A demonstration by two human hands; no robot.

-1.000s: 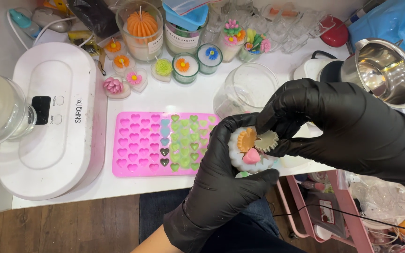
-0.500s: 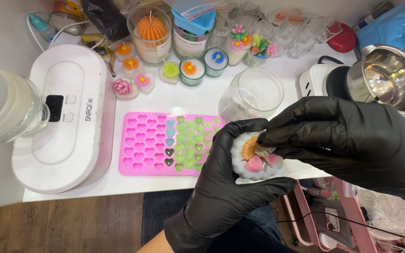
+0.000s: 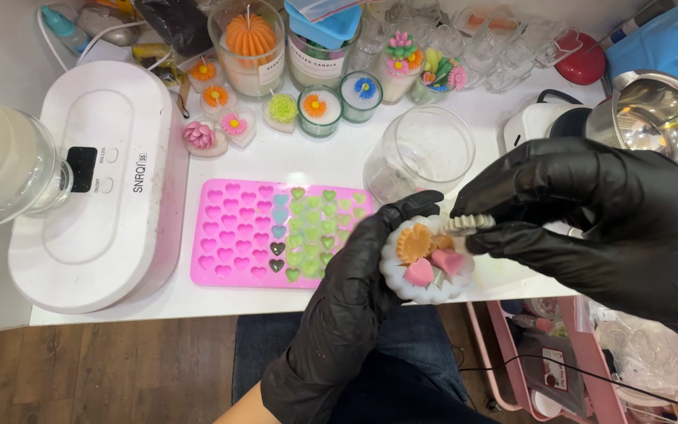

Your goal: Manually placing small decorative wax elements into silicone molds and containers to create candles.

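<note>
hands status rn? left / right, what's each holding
Left hand: closed around a white scalloped candle topped with an orange flower and pink hearts.
Right hand: fingertips pinched on a small pale ridged wax piece above the candle.

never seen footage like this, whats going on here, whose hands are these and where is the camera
The camera sits on a person's head, looking down at their own two hands in black gloves over a white table. The left hand cups a small white candle topped with an orange flower and pink hearts. The right hand pinches a pale ridged wax piece just above it. On the table lie a pink heart mould tray, a white machine, an empty glass jar and finished little candles.
</note>
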